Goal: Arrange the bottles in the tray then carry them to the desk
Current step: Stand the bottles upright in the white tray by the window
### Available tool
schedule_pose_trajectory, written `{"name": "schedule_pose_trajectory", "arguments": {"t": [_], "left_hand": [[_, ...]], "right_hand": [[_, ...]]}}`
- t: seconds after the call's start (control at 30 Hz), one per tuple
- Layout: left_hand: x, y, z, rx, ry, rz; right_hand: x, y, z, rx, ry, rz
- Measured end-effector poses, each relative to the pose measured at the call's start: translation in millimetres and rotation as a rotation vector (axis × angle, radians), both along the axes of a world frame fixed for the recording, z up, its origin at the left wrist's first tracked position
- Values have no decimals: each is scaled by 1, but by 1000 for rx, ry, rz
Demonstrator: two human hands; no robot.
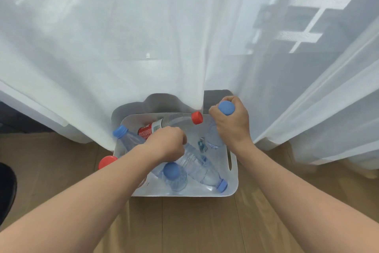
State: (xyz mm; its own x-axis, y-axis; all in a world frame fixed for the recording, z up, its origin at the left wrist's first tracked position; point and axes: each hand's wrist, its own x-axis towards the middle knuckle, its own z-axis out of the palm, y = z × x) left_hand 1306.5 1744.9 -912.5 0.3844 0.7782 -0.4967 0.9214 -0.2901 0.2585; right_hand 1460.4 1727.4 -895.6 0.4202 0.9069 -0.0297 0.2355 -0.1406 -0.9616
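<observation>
A white tray (232, 183) sits on the wooden floor against a sheer curtain. Inside lie several clear plastic bottles. My right hand (231, 123) grips an upright blue-capped bottle (226, 107) by its neck at the tray's far right corner. My left hand (167, 142) is closed around a lying bottle in the tray's middle. A red-capped, red-labelled bottle (155, 127) lies along the far side. Another blue-capped bottle (127, 137) leans at the left wall. One blue-capped bottle (174, 175) stands near the front, and one (205, 170) lies beside it.
A white sheer curtain (184, 47) hangs down to the tray's far edge. A red cap (106, 161) shows just outside the tray's left wall, behind my left forearm. A dark object (6, 187) sits at the left edge. Wooden floor (194, 228) lies in front.
</observation>
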Motion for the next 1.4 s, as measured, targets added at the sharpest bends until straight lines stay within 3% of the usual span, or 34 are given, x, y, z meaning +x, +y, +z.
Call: {"name": "schedule_pose_trajectory", "arguments": {"t": [0.3, 0.4, 0.53, 0.6, 0.67, 0.73, 0.87, 1.1, 1.2, 1.3, 1.33, 1.4], "left_hand": [[8, -1, 3, 66, -65, -14], [8, -2, 6, 84, -52, -17], [0, -2, 13, 122, -43, 5], [-6, -2, 16, 129, -44, 23], [-12, -4, 21, 126, -40, 48], [-19, -6, 28, 125, -44, 80], [-40, -9, 41, 144, -95, 179], [-72, -18, 50, 181, -54, 221], [-78, -18, 51, 166, -29, 228], [-77, -18, 49, 135, -29, 228], [-76, -17, 49, 127, -34, 224], [-71, -14, 52, 132, -54, 212]], "right_hand": [[12, -11, -36, -251, -166, 139], [8, -14, -31, -319, -317, 163], [7, -36, -24, -670, -470, 143], [0, -50, -26, -833, -758, 405], [-13, -61, -35, -848, -1095, 650], [-25, -68, -52, -888, -1251, 810], [-29, -62, -67, -1079, -1140, 813], [-26, -64, -60, -982, -1026, 685], [-18, -64, -43, -876, -784, 687], [-12, -59, -14, -822, -324, 624], [-9, -55, -2, -824, -263, 587], [0, -49, 23, -790, -329, 536]]}}
